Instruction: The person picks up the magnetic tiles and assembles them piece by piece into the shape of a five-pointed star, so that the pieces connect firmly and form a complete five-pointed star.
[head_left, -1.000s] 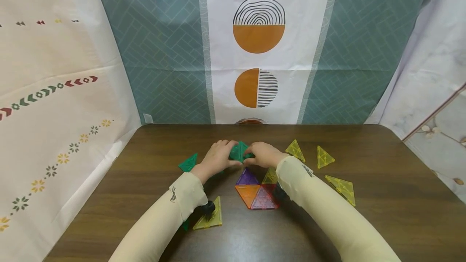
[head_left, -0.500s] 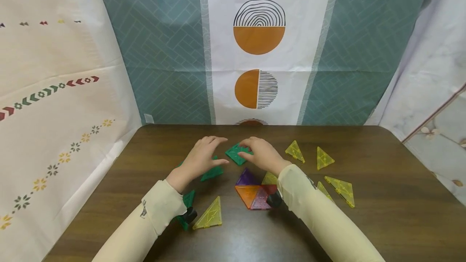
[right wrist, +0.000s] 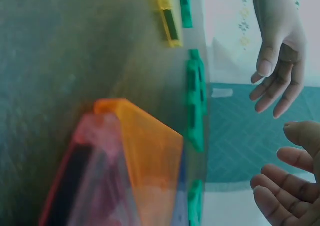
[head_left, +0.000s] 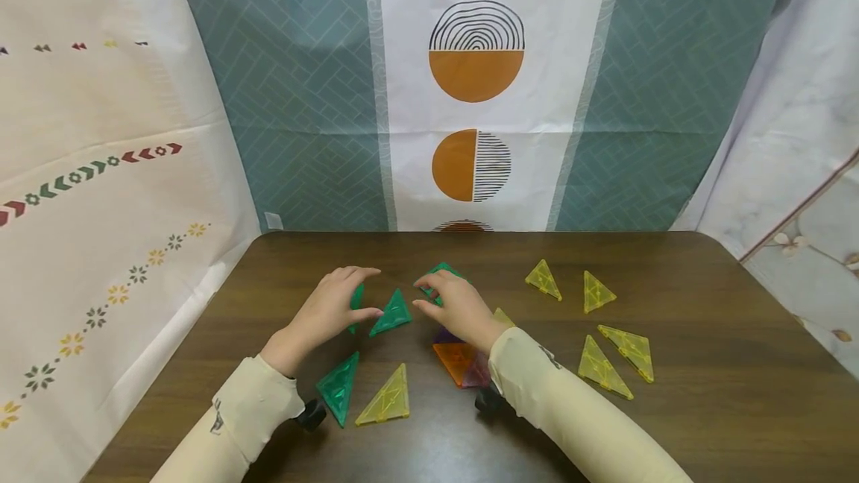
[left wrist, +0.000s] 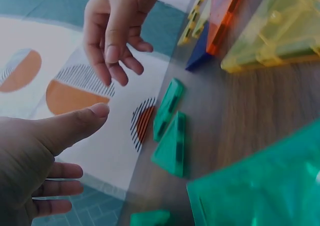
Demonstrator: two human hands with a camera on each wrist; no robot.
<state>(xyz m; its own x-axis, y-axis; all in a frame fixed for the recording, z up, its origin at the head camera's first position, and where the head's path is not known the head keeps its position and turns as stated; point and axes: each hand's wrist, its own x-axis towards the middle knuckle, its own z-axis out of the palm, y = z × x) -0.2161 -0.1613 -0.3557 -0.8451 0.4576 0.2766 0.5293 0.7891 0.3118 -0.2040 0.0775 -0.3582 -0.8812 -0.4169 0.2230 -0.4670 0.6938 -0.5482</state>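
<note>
Your left hand (head_left: 329, 306) hangs above the table (head_left: 429, 453), thumb and fingers spread apart, forearm slanting in from the near left. Your right hand (head_left: 459, 308) is loosely spread too, thumb set apart from its curved fingers, partly covering the back green piece (head_left: 444, 267). Between your hands lies the middle green triangle (head_left: 391, 313), near your left thumb; its tip points away from you, the long axis leaning right at the far end. Your right sleeve (head_left: 577, 405) and hand hide part of the pinkish tile (right wrist: 110, 171) from the head camera; the right wrist camera shows it close, beside the orange tile (right wrist: 150, 156), a dark strip along its edge
</note>
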